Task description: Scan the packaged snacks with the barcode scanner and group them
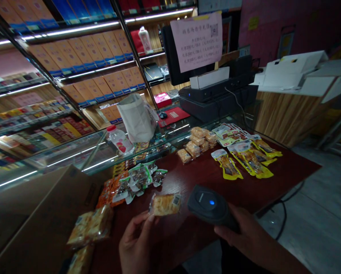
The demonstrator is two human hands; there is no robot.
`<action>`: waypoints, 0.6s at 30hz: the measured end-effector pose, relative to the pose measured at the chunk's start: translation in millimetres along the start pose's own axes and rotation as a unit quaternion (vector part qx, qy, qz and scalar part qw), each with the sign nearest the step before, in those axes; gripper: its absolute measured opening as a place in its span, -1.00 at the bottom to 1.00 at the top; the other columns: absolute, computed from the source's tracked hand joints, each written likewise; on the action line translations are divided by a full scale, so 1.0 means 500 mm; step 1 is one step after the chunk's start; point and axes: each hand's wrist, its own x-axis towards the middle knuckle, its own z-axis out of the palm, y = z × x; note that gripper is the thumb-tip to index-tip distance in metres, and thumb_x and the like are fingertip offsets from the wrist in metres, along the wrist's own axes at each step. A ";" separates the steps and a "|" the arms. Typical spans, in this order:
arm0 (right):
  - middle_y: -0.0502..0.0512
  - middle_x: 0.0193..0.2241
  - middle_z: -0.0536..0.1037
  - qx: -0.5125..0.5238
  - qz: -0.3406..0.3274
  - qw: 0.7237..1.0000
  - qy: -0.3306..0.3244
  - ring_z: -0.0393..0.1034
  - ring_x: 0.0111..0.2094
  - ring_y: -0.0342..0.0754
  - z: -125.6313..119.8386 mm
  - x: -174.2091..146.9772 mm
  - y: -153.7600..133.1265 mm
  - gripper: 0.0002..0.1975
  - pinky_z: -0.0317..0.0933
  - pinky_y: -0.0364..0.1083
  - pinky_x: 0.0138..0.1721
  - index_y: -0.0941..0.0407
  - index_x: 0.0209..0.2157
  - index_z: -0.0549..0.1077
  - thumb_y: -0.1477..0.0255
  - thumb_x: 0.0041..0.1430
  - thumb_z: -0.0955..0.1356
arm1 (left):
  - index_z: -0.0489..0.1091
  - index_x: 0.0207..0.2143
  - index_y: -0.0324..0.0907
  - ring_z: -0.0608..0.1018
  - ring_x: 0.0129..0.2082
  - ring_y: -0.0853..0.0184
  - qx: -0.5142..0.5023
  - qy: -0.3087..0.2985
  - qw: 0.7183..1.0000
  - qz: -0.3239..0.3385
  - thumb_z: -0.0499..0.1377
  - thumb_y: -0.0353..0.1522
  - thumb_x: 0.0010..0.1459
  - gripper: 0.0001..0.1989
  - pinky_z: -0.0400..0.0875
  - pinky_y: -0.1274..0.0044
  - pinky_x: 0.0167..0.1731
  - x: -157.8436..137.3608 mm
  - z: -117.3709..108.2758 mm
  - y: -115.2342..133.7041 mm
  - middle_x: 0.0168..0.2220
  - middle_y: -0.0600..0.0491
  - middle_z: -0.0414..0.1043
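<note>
Between thumb and fingers, my left hand (137,238) pinches the left end of a clear-wrapped pastry (165,204), whose barcode label shows at its upper right. My right hand (243,230) is wrapped around the handle of a dark barcode scanner (209,207) with a lit blue light. The scanner's head points at the pastry, a small gap apart from it. To the left lie more wrapped pastries (91,224) beside a cardboard box. Farther back on the dark red table is a small pile of wrapped pastries (197,144).
Green-and-white snack packets (140,177) and orange packets (110,190) lie at left. Yellow-edged food pouches (252,159) lie at right. A cardboard box (53,213) borders the left side. Behind are a bottle (119,140), a white bag (137,118) and a monitor (170,57).
</note>
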 end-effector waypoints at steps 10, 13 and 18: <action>0.20 0.09 0.54 -0.063 0.002 0.996 -0.057 0.39 0.13 0.20 0.010 -0.005 -0.002 -0.52 0.27 0.04 0.09 0.06 0.13 0.47 0.17 0.24 0.38 | 0.54 -0.39 -0.16 0.62 -0.23 0.21 0.040 0.003 0.995 0.088 0.35 -0.12 -0.05 -0.71 0.52 0.45 -0.11 0.010 -0.009 -0.014 -0.29 0.02 0.60; 0.16 0.03 0.58 -0.053 -0.006 0.996 -0.067 0.40 0.12 0.18 0.010 -0.003 -0.012 -0.58 0.27 0.03 0.08 0.05 0.08 0.50 0.21 0.24 0.39 | 0.54 -0.38 -0.16 0.61 -0.22 0.22 0.040 0.006 0.996 0.082 0.35 -0.13 -0.04 -0.71 0.50 0.45 -0.09 0.007 -0.011 -0.018 -0.28 0.02 0.60; 0.19 0.05 0.57 -0.067 -0.008 0.996 -0.057 0.42 0.10 0.18 0.014 -0.003 -0.013 -0.59 0.29 0.03 0.06 0.08 0.09 0.49 0.24 0.24 0.38 | 0.54 -0.38 -0.16 0.61 -0.22 0.20 0.034 0.004 0.997 0.072 0.35 -0.13 -0.03 -0.71 0.50 0.43 -0.08 0.002 -0.009 -0.015 -0.32 0.02 0.59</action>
